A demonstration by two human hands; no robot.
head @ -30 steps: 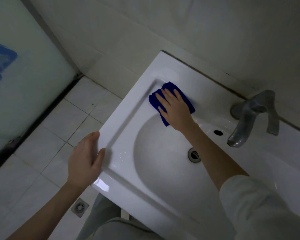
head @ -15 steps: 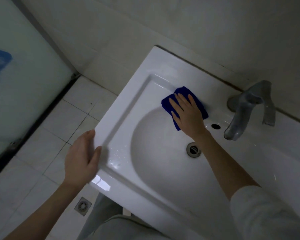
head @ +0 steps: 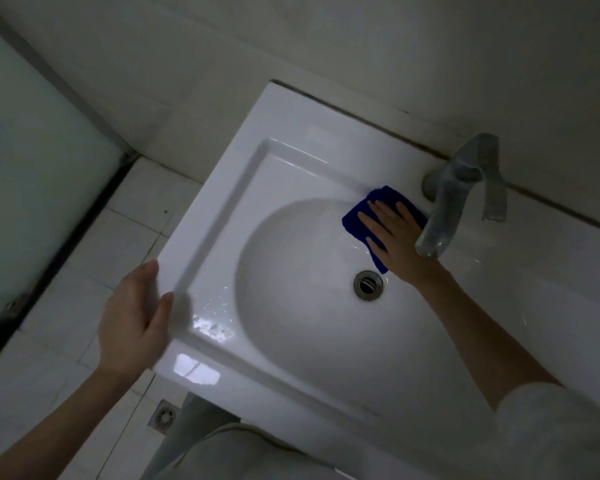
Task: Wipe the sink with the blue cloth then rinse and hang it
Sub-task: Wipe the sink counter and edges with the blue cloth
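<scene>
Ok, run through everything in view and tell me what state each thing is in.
White ceramic sink: wet, droplets near its front left corner.
Blue cloth: flat on the sink's back slope, under the right hand.
Right hand: fingers straight, pressing the cloth.
Left hand: resting on the sink's rim.
Grey metal tap: no water running.
Round metal drain: unplugged.

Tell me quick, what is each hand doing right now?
Left hand: open, resting on the rim of the sink.
Right hand: open, fingers straight, pressing the blue cloth flat against the sink.
</scene>
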